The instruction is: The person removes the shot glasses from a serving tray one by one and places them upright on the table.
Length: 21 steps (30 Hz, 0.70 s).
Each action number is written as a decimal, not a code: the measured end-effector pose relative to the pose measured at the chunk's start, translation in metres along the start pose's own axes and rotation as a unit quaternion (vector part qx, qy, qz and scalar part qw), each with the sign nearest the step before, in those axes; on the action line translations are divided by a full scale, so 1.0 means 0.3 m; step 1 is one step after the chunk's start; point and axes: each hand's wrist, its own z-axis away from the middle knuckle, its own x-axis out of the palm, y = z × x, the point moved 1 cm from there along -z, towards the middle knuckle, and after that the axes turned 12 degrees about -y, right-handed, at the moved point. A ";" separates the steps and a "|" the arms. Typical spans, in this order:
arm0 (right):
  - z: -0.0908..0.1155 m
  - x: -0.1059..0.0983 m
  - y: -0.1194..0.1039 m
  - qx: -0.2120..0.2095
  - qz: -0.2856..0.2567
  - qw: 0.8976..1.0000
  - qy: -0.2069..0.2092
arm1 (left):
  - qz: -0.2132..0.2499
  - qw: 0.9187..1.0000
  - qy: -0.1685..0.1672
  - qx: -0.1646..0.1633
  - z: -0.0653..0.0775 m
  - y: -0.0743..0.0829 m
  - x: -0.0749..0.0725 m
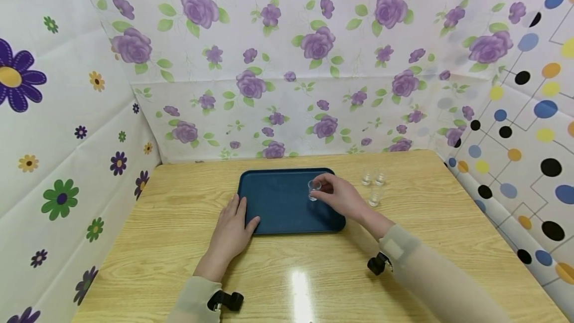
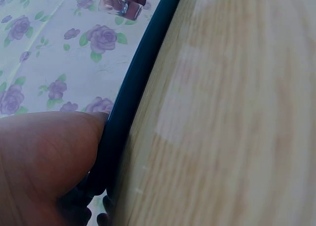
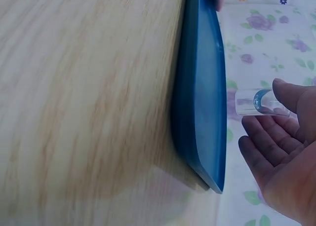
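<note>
A dark blue rectangular tray lies on the wooden table. At its front left corner rests my left hand, fingers extended along the left rim and thumb at the front edge. My right hand pinches a small clear shot glass between thumb and fingers over the tray's right half. In the right wrist view this shot glass hangs above the tray surface with a gap below its base. The left wrist view has the left thumb against the tray's rim.
Three more clear shot glasses stand on the table right of the tray: two side by side at the back, one nearer glass in front. Wooden tabletop extends in front of the tray. Flowered cloth hangs behind, with patterned cloths at both sides.
</note>
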 end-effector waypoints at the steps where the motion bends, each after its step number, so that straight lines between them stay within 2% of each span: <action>1: 0.005 -0.006 0.000 -0.003 0.002 1.000 -0.001 | 0.000 1.000 0.001 0.001 0.000 0.000 -0.001; 21: 0.123 -0.118 0.019 -0.002 0.006 1.000 0.011 | 0.004 1.000 -0.002 0.001 0.002 0.005 -0.004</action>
